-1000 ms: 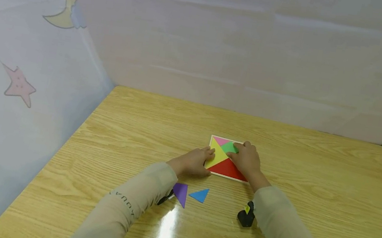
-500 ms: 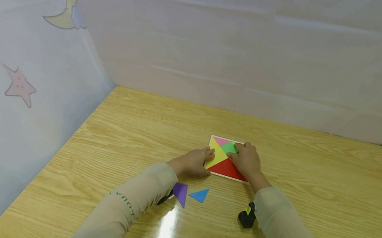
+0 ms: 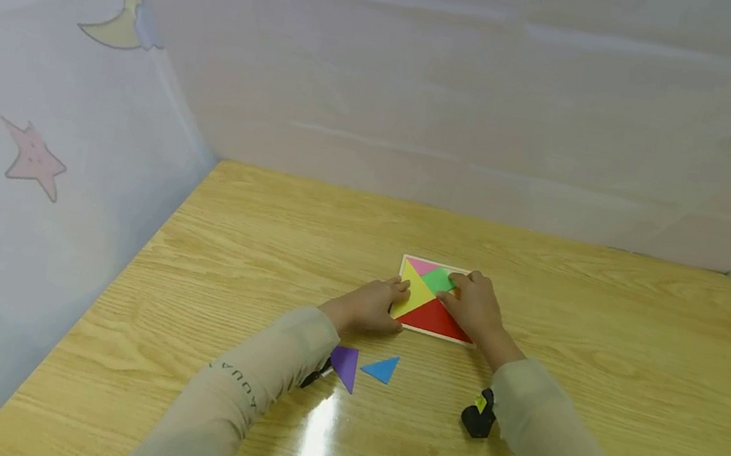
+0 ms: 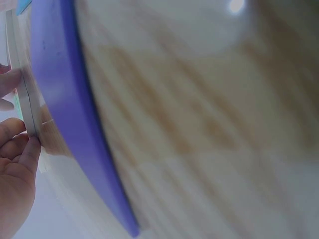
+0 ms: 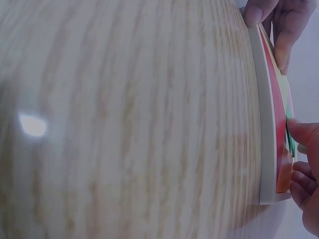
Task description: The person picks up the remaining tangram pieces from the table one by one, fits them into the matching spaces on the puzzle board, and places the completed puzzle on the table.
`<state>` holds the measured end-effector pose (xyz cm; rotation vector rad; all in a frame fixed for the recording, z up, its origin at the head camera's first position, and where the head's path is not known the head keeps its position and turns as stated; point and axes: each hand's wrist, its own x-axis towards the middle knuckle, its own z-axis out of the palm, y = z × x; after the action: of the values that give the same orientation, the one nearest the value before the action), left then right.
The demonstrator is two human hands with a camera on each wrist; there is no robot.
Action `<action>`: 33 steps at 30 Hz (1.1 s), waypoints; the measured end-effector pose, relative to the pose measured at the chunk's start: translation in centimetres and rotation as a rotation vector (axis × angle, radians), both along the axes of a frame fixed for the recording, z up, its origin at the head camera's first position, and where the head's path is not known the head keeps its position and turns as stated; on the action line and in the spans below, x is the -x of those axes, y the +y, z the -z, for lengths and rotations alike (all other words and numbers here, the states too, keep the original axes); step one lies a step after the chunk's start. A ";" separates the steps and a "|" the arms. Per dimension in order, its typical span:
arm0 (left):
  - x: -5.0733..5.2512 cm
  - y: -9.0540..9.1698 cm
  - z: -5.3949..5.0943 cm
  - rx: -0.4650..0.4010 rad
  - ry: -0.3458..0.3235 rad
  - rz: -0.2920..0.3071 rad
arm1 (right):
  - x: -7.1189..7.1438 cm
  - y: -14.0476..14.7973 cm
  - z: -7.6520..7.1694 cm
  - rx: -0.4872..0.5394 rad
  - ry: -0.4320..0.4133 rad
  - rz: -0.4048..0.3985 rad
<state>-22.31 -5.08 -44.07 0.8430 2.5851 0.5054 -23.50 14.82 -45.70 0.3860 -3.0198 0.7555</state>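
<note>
In the head view, a shallow light-rimmed tray (image 3: 435, 335) holds flat yellow (image 3: 414, 291), red (image 3: 436, 319), pink (image 3: 419, 266) and green (image 3: 436, 280) pieces. My left hand (image 3: 370, 305) grips the tray's left side, its thumb at the near left corner. My right hand (image 3: 477, 307) pinches the green piece between thumb and fingers, covering the tray's right part. The right wrist view shows the green piece (image 5: 290, 137) tilted under the right thumb, above the red piece (image 5: 274, 94). The left thumb presses the tray's edge (image 4: 29, 99) in the left wrist view.
Nearer than the tray lie a purple piece (image 3: 345, 367), partly beside the left sleeve, and a blue triangle (image 3: 381, 369). A black wrist camera (image 3: 478, 415) hangs under the right wrist. Printed cloth walls stand behind and beside the wooden table (image 3: 261, 243).
My right wrist has shifted slightly to the right, while its fingers stay at the green piece. The left hand keeps its place on the tray. The head view has tilted a little.
</note>
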 end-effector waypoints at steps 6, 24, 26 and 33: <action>0.1 0.0 -0.2 0.001 0.009 0.005 | -0.2 0.5 -0.1 0.056 0.002 -0.017; 0.1 0.0 0.1 0.000 0.000 0.014 | -1.5 1.4 -0.7 0.060 -0.033 0.010; 0.1 0.0 0.1 -0.002 -0.002 0.012 | -1.7 1.5 -0.8 0.054 -0.040 0.024; -0.1 -0.1 0.1 -0.003 -0.005 0.016 | -2.1 1.8 -0.3 0.025 -0.046 0.056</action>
<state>-22.24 -5.20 -44.12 0.8618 2.5715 0.5067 -21.43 16.63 -45.43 0.2862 -3.0453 0.8090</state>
